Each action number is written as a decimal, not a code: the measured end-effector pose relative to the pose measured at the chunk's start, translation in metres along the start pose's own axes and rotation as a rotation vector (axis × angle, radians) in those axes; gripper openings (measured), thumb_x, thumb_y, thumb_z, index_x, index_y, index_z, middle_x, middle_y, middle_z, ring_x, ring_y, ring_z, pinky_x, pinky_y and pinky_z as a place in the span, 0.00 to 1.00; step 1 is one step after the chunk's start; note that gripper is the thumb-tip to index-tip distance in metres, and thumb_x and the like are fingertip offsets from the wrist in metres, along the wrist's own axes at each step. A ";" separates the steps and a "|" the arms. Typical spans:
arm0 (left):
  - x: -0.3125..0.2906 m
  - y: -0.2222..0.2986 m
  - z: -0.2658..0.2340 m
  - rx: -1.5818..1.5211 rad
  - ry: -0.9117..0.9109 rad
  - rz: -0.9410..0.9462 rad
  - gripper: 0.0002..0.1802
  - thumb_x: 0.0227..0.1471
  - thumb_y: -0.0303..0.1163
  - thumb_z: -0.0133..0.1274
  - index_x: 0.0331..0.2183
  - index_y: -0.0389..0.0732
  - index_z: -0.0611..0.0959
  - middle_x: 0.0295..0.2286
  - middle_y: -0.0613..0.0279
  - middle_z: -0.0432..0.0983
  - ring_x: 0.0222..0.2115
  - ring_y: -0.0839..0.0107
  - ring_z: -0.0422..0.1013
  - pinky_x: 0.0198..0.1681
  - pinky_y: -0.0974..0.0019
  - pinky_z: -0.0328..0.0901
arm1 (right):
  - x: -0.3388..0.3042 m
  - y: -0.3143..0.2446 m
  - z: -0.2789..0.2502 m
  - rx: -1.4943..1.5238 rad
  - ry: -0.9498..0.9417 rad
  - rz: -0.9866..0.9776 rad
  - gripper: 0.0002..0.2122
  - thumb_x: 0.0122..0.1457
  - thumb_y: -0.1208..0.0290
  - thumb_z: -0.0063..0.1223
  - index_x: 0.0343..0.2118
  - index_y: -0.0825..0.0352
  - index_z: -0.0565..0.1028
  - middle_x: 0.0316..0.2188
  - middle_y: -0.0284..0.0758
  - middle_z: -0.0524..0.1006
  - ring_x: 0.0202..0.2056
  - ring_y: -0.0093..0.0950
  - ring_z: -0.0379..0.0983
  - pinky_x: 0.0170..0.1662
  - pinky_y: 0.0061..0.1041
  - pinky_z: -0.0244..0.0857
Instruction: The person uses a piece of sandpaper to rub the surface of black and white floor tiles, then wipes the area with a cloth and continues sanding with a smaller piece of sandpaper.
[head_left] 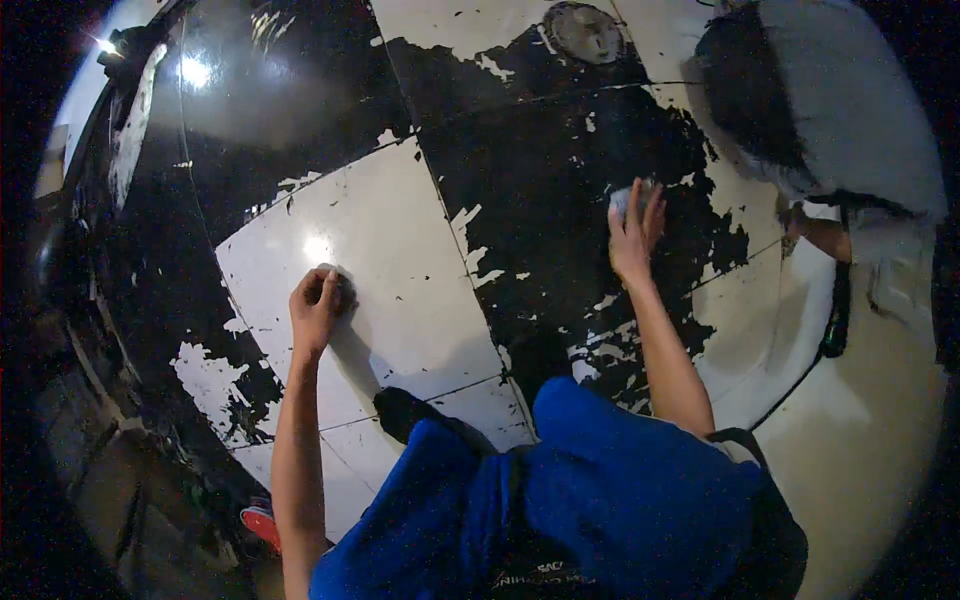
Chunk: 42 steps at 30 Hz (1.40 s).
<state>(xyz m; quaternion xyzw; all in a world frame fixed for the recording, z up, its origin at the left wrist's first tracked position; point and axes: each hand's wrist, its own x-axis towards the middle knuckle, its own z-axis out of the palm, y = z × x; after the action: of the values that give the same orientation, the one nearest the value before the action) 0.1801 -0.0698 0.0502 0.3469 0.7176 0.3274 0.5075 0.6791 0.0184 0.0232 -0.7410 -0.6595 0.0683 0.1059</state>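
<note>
My right hand lies over the black patch of floor, its fingers pressed down around a small pale bluish-white piece whose kind I cannot make out. On the white tile to the left, my left hand is closed, thumb and forefinger curled into a ring. Something dark shows beside those fingers; whether it is a held thing or shadow is unclear. The black coating on the tiles has ragged edges and flaked gaps where white shows through.
A round grey disc is set in the floor at the far side. At right is another person in grey clothing, one hand low. A red item lies beside my left forearm. A bright lamp shines at far left.
</note>
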 end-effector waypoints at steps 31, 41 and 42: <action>-0.014 0.002 0.007 -0.089 0.105 -0.223 0.12 0.64 0.39 0.54 0.32 0.40 0.81 0.25 0.67 0.78 0.24 0.80 0.73 0.26 0.74 0.64 | 0.013 -0.153 0.008 0.182 -0.293 -0.398 0.34 0.64 0.49 0.49 0.69 0.58 0.58 0.70 0.53 0.49 0.68 0.57 0.48 0.68 0.56 0.44; -0.005 0.018 0.010 -0.137 0.163 -0.310 0.13 0.63 0.34 0.53 0.27 0.40 0.78 0.23 0.59 0.80 0.19 0.77 0.74 0.21 0.78 0.61 | 0.049 0.009 0.000 -0.098 -0.037 0.010 0.39 0.64 0.49 0.51 0.72 0.59 0.50 0.71 0.56 0.42 0.70 0.60 0.40 0.68 0.59 0.40; -0.001 0.020 0.012 -0.158 0.146 -0.320 0.13 0.63 0.34 0.54 0.27 0.40 0.78 0.23 0.59 0.80 0.19 0.77 0.74 0.20 0.78 0.61 | 0.076 0.015 0.006 -0.102 0.041 0.045 0.38 0.65 0.47 0.50 0.71 0.59 0.50 0.71 0.55 0.42 0.70 0.59 0.40 0.68 0.59 0.39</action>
<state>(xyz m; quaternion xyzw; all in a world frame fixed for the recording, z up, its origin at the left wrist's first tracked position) 0.1948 -0.0589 0.0639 0.1625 0.7706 0.3222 0.5254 0.7013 0.0924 0.0166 -0.7614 -0.6430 0.0217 0.0799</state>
